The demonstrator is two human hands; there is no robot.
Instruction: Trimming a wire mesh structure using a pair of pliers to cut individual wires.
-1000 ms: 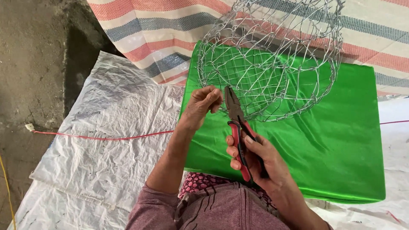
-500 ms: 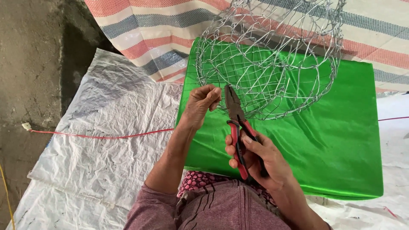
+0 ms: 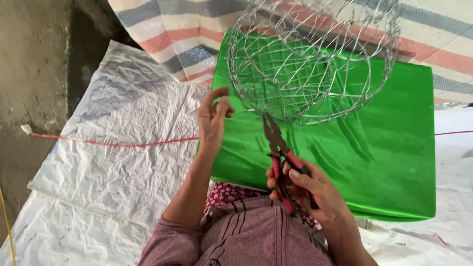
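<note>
- Left hand (image 3: 213, 118) has come off the wire basket (image 3: 315, 59) since a moment ago; its grip is released, fingers curled loosely at 9 o'clock of the basket rim, touching nothing.
- Right hand (image 3: 305, 189) stays clenched on the red-handled pliers (image 3: 278, 152), nose at the basket's 6 o'clock edge; I judge the wire twist there continues one-handed.
- Basket: thin silvery mesh, round, open.
- It sits on a glossy green cloth (image 3: 394, 148) over crinkled white woven sacking (image 3: 118, 148).

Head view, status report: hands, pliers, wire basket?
Right hand grips red-handled pliers, nose at wire basket rim. Left hand open, off the wire. Nothing in between.
</note>
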